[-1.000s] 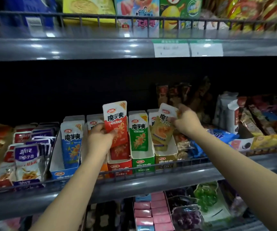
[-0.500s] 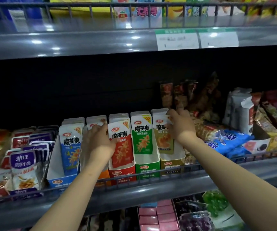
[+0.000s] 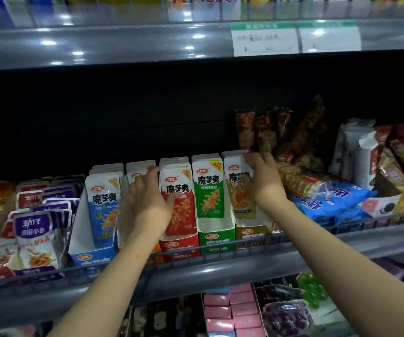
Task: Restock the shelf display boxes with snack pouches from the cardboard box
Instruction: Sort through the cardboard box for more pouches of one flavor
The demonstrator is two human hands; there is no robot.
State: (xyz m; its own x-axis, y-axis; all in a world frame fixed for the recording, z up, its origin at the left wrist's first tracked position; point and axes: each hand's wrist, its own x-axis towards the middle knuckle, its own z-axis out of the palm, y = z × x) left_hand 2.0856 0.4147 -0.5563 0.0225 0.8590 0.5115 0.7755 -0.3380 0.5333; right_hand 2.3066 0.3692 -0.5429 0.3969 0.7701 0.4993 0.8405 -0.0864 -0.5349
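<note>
Grey metal shelf with a low wire rail along its front edge, seen from above by a person reaching in with both bare arms. On it stand five open-topped cardboard display boxes side by side, each holding upright snack pouches: a blue box on the left, then one mostly hidden behind the left arm, then a red box, a green box and an olive-yellow box.

The left hand lies against the left edge of the front red pouch, which stands in the red box; its thumb presses on the pouch face and its fingers reach up and behind the pouch top, gripping it. The right hand rests on the right edge of the front olive-yellow pouch, which stands in the olive-yellow box, with its fingers spread and nearly straight over the top corner. Between the two hands the green pouches stand untouched, and blue pouches fill the blue box.

Left of the boxes are rows of purple and red fish snack packets. Right of them lie blue biscuit packs and brown wrapped snacks. Two price tags hang on the shelf above
</note>
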